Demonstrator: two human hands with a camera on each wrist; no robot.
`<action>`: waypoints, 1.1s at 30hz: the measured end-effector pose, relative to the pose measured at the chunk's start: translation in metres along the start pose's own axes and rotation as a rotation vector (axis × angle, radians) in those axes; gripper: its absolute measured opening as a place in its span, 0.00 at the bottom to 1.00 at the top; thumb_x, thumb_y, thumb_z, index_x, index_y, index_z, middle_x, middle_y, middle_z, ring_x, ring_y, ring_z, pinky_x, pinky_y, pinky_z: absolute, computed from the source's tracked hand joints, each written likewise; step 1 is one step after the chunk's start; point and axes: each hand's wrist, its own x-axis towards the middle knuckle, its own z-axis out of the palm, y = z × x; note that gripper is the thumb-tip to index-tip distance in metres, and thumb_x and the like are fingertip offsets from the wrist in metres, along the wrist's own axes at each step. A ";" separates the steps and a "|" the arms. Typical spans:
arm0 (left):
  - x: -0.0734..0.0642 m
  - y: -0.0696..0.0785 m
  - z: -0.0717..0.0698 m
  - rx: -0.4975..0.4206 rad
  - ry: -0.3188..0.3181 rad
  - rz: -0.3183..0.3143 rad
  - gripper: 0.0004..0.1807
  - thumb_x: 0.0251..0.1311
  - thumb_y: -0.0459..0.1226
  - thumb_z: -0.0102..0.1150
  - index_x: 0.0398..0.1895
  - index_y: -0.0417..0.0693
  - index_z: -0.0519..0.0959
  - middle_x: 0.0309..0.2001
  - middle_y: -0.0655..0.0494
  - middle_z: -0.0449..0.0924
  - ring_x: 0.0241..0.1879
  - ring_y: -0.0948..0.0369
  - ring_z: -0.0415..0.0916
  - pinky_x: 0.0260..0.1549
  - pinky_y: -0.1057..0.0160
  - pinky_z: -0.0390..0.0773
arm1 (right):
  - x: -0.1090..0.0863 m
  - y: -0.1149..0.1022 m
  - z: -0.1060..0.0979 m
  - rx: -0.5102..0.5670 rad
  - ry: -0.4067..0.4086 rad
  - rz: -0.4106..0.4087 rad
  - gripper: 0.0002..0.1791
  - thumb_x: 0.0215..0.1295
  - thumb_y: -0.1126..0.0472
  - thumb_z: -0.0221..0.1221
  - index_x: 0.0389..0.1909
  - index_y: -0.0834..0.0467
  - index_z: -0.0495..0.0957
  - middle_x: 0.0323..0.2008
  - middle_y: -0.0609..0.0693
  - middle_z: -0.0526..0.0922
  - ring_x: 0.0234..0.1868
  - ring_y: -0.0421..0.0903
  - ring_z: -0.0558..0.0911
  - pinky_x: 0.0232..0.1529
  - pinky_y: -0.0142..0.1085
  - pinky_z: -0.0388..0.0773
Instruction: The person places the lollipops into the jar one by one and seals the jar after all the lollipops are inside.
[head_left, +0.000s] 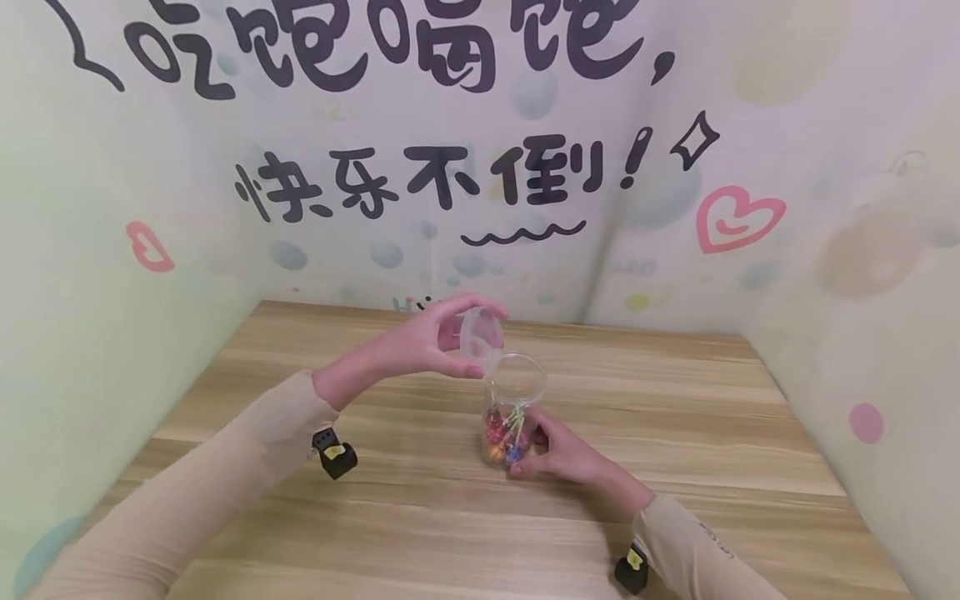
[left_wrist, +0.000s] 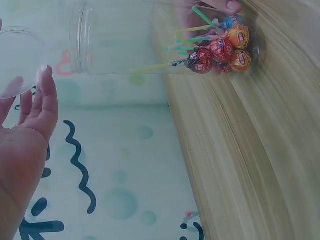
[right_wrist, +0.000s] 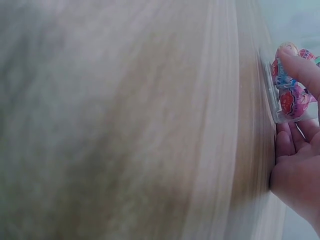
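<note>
A clear plastic jar (head_left: 517, 387) stands upright and uncovered on the table. Several wrapped lollipops (left_wrist: 222, 49) in red, orange, blue and purple lie in its bottom, their sticks leaning upward. Low on the jar, my right hand (head_left: 566, 452) grips its side; the right wrist view shows the thumb and fingers around the base. Just above the rim and to its left, my left hand (head_left: 431, 340) pinches a clear round lid (head_left: 482, 337) by its edge, tilted on its side. In the left wrist view the lid is apart from the jar mouth.
The wooden table (head_left: 420, 533) runs back to a printed wall (head_left: 360, 258) with black lettering and hearts. Side walls stand close on the left and right. A black wrist camera (head_left: 333, 454) is strapped by the left sleeve, another camera (head_left: 632, 571) by the right.
</note>
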 end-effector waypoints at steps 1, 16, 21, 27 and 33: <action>0.001 0.000 0.000 0.026 -0.004 0.001 0.38 0.50 0.26 0.69 0.67 0.41 0.66 0.57 0.41 0.73 0.51 0.51 0.80 0.52 0.56 0.83 | 0.000 0.000 0.000 0.000 0.001 -0.002 0.45 0.51 0.58 0.74 0.69 0.56 0.63 0.47 0.54 0.80 0.45 0.40 0.77 0.50 0.30 0.75; 0.003 0.005 -0.005 0.179 0.028 -0.031 0.43 0.45 0.28 0.76 0.68 0.46 0.68 0.63 0.48 0.70 0.56 0.51 0.75 0.53 0.59 0.83 | -0.001 0.000 0.003 0.046 -0.005 -0.007 0.50 0.51 0.61 0.74 0.73 0.56 0.57 0.54 0.58 0.79 0.50 0.41 0.79 0.54 0.30 0.75; 0.004 0.003 -0.002 0.302 0.043 -0.050 0.44 0.43 0.34 0.79 0.67 0.50 0.69 0.62 0.53 0.71 0.56 0.54 0.75 0.54 0.61 0.82 | -0.001 0.000 0.003 0.049 -0.001 -0.018 0.48 0.50 0.61 0.74 0.72 0.55 0.59 0.52 0.56 0.80 0.48 0.40 0.78 0.52 0.29 0.74; 0.005 0.000 0.008 0.436 0.060 -0.118 0.46 0.42 0.42 0.80 0.69 0.55 0.69 0.60 0.54 0.70 0.56 0.55 0.73 0.55 0.57 0.79 | -0.002 -0.002 0.003 0.039 -0.013 -0.039 0.47 0.51 0.61 0.73 0.70 0.59 0.60 0.47 0.56 0.81 0.44 0.40 0.77 0.47 0.31 0.75; 0.007 0.000 0.018 0.563 0.060 -0.108 0.47 0.42 0.48 0.79 0.70 0.58 0.69 0.58 0.52 0.71 0.53 0.57 0.73 0.50 0.59 0.79 | -0.001 0.000 0.003 0.020 -0.007 -0.035 0.46 0.51 0.61 0.74 0.69 0.60 0.61 0.43 0.56 0.81 0.41 0.40 0.77 0.44 0.31 0.75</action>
